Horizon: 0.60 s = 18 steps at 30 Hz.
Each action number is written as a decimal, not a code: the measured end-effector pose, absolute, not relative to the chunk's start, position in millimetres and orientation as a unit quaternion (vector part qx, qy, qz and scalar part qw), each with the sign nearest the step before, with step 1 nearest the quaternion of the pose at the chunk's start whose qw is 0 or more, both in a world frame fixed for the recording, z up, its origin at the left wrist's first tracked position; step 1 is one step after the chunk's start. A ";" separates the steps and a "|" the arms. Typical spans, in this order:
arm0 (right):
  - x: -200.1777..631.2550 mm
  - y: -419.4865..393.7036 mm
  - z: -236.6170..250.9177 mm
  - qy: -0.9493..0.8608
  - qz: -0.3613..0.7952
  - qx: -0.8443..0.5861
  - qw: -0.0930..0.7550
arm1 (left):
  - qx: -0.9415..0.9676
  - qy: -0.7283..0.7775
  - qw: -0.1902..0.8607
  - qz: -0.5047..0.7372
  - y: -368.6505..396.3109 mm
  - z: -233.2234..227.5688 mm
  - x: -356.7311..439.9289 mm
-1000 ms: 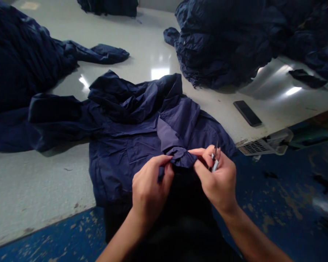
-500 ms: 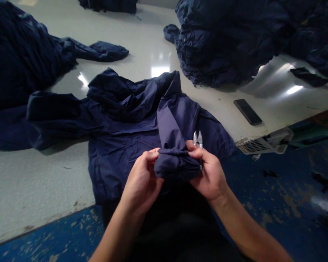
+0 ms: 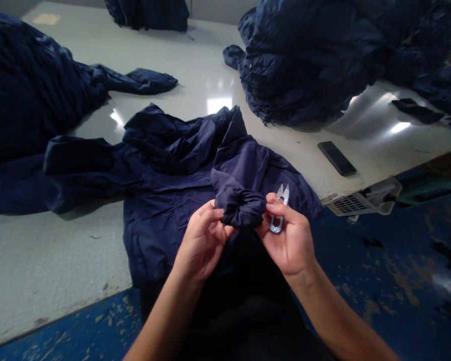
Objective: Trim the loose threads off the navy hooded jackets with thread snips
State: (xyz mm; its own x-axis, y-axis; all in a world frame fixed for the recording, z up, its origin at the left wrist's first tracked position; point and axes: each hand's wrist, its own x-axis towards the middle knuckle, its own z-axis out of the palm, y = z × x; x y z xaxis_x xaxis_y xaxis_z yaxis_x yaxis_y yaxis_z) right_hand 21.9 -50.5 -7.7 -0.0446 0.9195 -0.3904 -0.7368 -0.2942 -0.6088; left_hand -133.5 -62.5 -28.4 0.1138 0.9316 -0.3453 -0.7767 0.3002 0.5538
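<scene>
A dark navy jacket (image 3: 165,200) lies spread at the table's front edge, its near part hanging toward me. One of its sleeves comes toward me and ends in a gathered cuff (image 3: 244,206). My left hand (image 3: 203,240) pinches the cuff's left side between thumb and fingers. On the right side, my right hand (image 3: 289,240) grips the cuff with thumb and forefinger. That same hand also keeps a pair of thread snips (image 3: 277,220) against the palm, blades pointing up and away from me. The fingers behind the cuff are partly hidden.
Navy garments are heaped at the left (image 3: 30,95) and at the back right (image 3: 308,65) of the white table (image 3: 60,250). A black phone (image 3: 336,158) lies near the right edge. Below that edge sit a white plastic basket (image 3: 355,203) and a green crate (image 3: 424,189).
The cuff has been turned so its gathered opening faces me, and it is bunched smaller. My hands have come slightly closer together. More of the snips now shows in my right hand.
</scene>
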 end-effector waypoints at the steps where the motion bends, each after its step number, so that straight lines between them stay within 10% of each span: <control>1: 21.1 -52.4 -7.8 -0.133 0.710 -0.372 0.583 | 0.135 0.335 0.723 0.589 -64.2 -30.5 -132.7; 10: 24.5 -70.9 -11.3 -0.350 0.654 -0.331 0.583 | 0.254 0.368 0.628 0.636 -80.5 -34.6 -134.6; 18: 29.4 -54.7 -33.1 -0.596 0.294 -0.512 0.544 | 0.506 0.560 0.319 0.573 -83.9 -45.6 -132.9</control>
State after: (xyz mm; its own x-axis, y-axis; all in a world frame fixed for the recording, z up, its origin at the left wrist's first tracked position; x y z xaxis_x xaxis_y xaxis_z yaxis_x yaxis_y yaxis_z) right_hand 29.4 -54.7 -33.1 0.1160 0.9303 0.3479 0.2895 0.3034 -0.9078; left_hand -132.9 -83.9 -45.6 -0.2846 0.9326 0.2220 0.2014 -0.1683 0.9649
